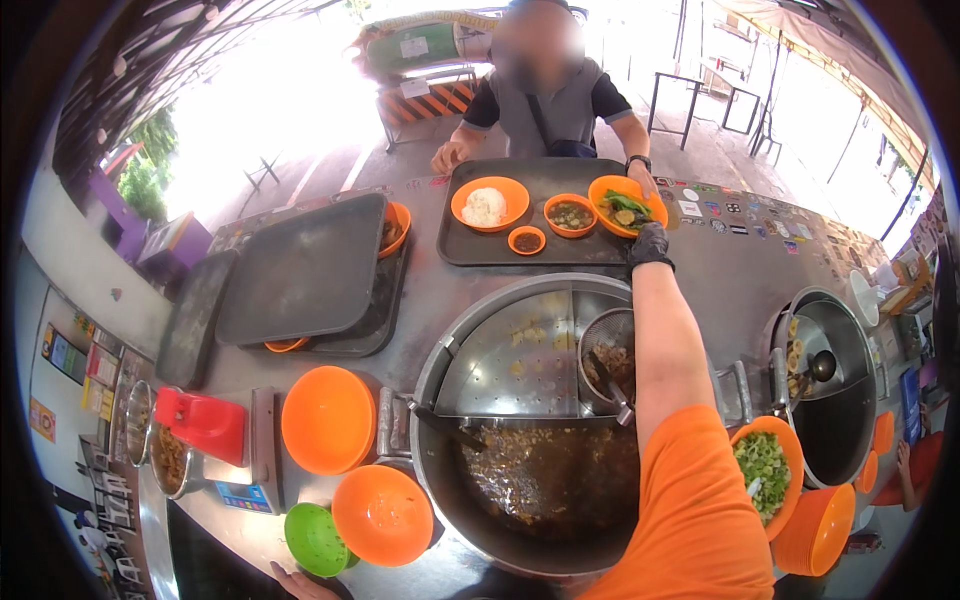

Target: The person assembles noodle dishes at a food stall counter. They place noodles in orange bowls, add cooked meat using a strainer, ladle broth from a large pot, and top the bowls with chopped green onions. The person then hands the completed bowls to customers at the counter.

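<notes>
My right hand [651,245], in a black glove, grips the near rim of an orange bowl [628,205] of leafy greens and brown pieces. The bowl rests at the right end of a dark tray [475,245]. A person across the counter has a hand [641,178] at that bowl's far rim. Also on the tray are an orange plate of white rice [486,207], a bowl of soup [570,215] and a small dish of dark sauce [526,240]. My left hand [298,583], bare and partly cut off, lies at the lower edge with fingers extended, near a green bowl [316,538].
Below my right arm stands a large divided pot [425,480] of dark broth, with a strainer [607,335] of meat. Orange bowls [329,420], a scale [262,440] and stacked trays [300,275] are leftward. At right are chopped greens [762,470] and another pot [835,440].
</notes>
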Tool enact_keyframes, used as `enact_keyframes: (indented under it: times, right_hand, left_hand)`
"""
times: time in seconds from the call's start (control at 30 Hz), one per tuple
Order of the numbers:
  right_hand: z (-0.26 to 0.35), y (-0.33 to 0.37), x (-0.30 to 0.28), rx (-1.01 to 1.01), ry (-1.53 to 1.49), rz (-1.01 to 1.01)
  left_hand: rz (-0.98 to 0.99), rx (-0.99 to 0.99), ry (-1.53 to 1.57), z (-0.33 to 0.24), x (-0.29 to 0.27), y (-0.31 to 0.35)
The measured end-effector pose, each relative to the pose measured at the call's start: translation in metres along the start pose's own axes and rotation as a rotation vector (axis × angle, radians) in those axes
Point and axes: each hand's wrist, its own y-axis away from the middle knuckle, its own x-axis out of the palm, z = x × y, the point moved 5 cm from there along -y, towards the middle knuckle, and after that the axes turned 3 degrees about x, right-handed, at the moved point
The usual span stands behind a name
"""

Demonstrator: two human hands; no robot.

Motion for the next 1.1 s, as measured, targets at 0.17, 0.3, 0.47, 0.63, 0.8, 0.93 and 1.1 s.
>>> enact_keyframes:
  times: [0.17,0.3,0.47,0.63,0.8,0.93,1.1]
  right_hand:
    - [0.009,-0.017,0.011,-0.064,0.043,-0.016]
    - [0.030,-0.023,0.020,-0.125,0.079,-0.017]
    - [0.078,0.000,0.018,-0.273,0.119,-0.042]
    - [0.147,0.065,0.072,-0.462,0.116,0.184]
    - [0.188,0.197,0.149,-0.662,0.315,0.660]
    - [0.162,0.370,0.170,-0.966,0.632,1.039]
    - [0.086,0.581,0.136,-1.117,0.845,1.530]
  left_hand:
    - [-0.034,0.082,-0.008,0.003,0.001,0.001]
    - [-0.038,-0.001,-0.022,0.004,-0.002,0.003]
    - [-0.010,-0.042,0.059,-0.004,-0.002,0.008]
    - [-0.022,-0.114,0.339,-0.014,0.001,0.010]
    - [-0.041,-0.114,0.367,-0.024,0.000,0.008]
    - [-0.010,-0.008,0.196,-0.035,-0.009,0.008]
    - [0.028,0.080,0.429,-0.041,-0.012,0.007]
